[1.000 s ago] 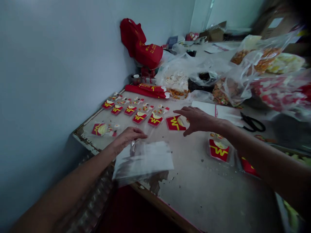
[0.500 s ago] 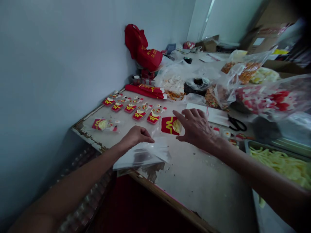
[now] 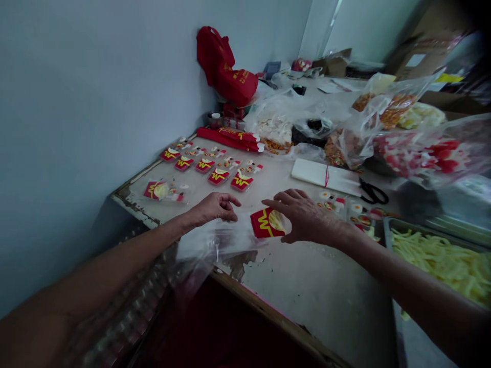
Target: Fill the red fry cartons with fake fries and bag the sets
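My right hand (image 3: 307, 217) has its thumb and fingers closed round the open end of a small red fries carton (image 3: 262, 224) with a yellow zigzag mark and pale fries showing. To its left, my left hand (image 3: 217, 208) pinches the upper edge of a clear plastic bag (image 3: 203, 263), which hangs blurred over the table edge. Beneath it lies a stack of clear bags (image 3: 230, 234). Beyond my left hand are several packed red cartons (image 3: 218, 176) in a row with small food-shaped pieces. One more packed carton (image 3: 155, 190) lies nearer the left edge.
A metal tray of pale fries (image 3: 433, 255) stands at the right. Black-handled scissors (image 3: 374, 193) lie beside a banded white stack (image 3: 316, 173). Several plastic bags of small pieces (image 3: 433, 153) crowd the back, near a red cloth bag (image 3: 238, 84). The table's front edge (image 3: 264, 314) is chipped.
My right hand has closed on the fries carton and brought it slightly nearer and left. My left hand has moved up and left, and the clear bag now hangs over the table edge.
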`<control>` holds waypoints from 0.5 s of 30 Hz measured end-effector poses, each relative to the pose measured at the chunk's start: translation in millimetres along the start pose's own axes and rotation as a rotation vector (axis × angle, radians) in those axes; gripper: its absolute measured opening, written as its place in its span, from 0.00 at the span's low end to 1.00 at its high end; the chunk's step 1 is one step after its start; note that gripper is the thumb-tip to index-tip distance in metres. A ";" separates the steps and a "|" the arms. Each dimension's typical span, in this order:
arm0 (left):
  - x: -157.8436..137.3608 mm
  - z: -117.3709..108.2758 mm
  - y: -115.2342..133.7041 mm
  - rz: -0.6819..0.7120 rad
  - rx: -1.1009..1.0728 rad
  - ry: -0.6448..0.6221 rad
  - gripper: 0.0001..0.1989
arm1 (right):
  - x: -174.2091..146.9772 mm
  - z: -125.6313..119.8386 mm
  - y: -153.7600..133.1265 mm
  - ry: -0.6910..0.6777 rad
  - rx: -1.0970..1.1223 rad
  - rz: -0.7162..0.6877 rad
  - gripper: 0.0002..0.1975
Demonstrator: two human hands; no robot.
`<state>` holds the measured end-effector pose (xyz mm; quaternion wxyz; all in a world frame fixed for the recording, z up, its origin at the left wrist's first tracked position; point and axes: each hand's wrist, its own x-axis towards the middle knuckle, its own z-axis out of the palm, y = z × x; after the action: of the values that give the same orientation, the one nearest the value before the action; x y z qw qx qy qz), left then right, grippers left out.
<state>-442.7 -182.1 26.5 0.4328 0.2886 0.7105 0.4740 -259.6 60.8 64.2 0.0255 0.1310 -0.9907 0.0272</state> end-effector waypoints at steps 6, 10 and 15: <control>-1.2 1.1 -4.3 -0.059 -0.007 -0.020 0.28 | 0.1 8.4 4.6 -0.036 0.091 -0.034 0.54; -0.9 2.5 -2.5 -0.148 0.068 -0.178 0.22 | 1.5 21.7 0.7 -0.054 0.135 -0.054 0.55; 9.0 5.0 -5.5 -0.229 0.051 -0.299 0.18 | 4.3 36.5 -11.6 -0.072 0.096 -0.059 0.54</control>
<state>-442.4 -174.7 17.5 0.5771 0.2839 0.6783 0.3553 -262.3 46.3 28.5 -0.0158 0.1623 -0.9842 0.0690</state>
